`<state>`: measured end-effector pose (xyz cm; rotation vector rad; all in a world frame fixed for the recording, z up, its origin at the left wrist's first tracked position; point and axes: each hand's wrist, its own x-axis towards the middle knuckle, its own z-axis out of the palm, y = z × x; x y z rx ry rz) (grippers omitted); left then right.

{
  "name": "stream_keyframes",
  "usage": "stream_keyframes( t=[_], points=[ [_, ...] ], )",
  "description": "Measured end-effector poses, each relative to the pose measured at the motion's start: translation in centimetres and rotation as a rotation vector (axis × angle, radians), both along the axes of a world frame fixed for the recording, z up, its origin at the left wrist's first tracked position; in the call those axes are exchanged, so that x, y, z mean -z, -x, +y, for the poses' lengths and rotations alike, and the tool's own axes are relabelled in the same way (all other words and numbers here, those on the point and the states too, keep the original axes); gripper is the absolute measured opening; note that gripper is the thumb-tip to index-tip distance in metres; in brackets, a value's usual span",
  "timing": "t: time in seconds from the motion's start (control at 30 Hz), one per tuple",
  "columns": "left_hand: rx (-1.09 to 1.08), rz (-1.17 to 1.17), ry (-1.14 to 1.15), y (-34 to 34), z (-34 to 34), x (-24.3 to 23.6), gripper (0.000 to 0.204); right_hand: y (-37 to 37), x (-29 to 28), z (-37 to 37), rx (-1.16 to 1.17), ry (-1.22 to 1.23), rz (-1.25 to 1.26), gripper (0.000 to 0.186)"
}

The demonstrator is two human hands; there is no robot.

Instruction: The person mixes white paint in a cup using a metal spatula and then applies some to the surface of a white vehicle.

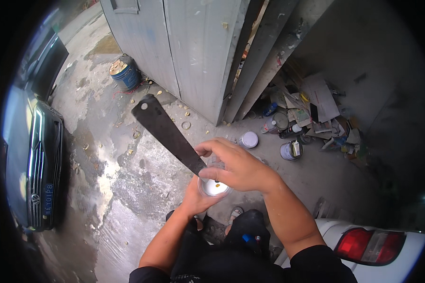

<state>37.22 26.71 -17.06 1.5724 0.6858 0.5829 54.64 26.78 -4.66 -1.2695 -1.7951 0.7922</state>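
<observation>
My left hand (195, 197) is wrapped round a clear cup (227, 190) from below and the left. White paste (211, 188) with a small orange-yellow blob (217, 185) shows in it. Above the cup's rim, my right hand (238, 165) is curled, thumb and fingers bent toward each other. Something clear appears between them, partly hidden, and I cannot make out what it is. A long dark flat strip (167, 134) with a hole at its wide upper end slants up and left from the cup. Its lower end meets my right thumb; the grip on it is hidden.
A car (45, 155) stands on the left, and a white vehicle's tail light (370, 246) is at lower right. Grey metal doors (198, 52) rise ahead. A blue bucket (125, 75), paint cans (292, 150), a white-lidded tub (249, 139) and scattered cardboard (318, 96) lie on the concrete floor.
</observation>
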Motion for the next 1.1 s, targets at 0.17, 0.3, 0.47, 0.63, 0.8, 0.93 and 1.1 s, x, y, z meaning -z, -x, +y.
stream_keyframes(
  t=[0.17, 0.3, 0.47, 0.63, 0.8, 0.93, 1.1],
  points=[
    [0.031, 0.009, 0.0, 3.3, -0.3, -10.5, 0.085, 3.3, -12.2, -0.7, 0.033, 0.019, -0.215, 0.028],
    [-0.123, 0.016, -0.085, 6.8, -0.7, -14.7, 0.091, 6.3, -20.0, -2.4, 0.265, -0.069, -0.147, 0.023],
    [-0.199, 0.016, -0.141, 9.0, -0.1, -17.6, 0.091, 9.9, -21.6, -4.9, 0.24, -0.365, -0.32, 0.022],
    [-0.253, 0.012, -0.209, 10.1, 0.3, -18.1, 0.09, 8.7, -20.9, -5.3, 0.383, -0.273, -0.231, 0.017],
    [-0.273, -0.021, -0.174, 9.9, 1.1, -18.2, 0.09, 11.8, -23.5, -4.7, 0.212, -0.483, -0.311, 0.021],
    [-0.342, 0.033, -0.221, 8.9, 0.6, -19.4, 0.089, 8.1, -21.0, -4.6, 0.264, -0.411, -0.279, 0.022],
    [-0.357, -0.025, -0.233, 7.8, 1.0, -19.2, 0.088, 9.9, -23.8, -3.1, 0.112, -0.53, -0.235, 0.023]
  ],
)
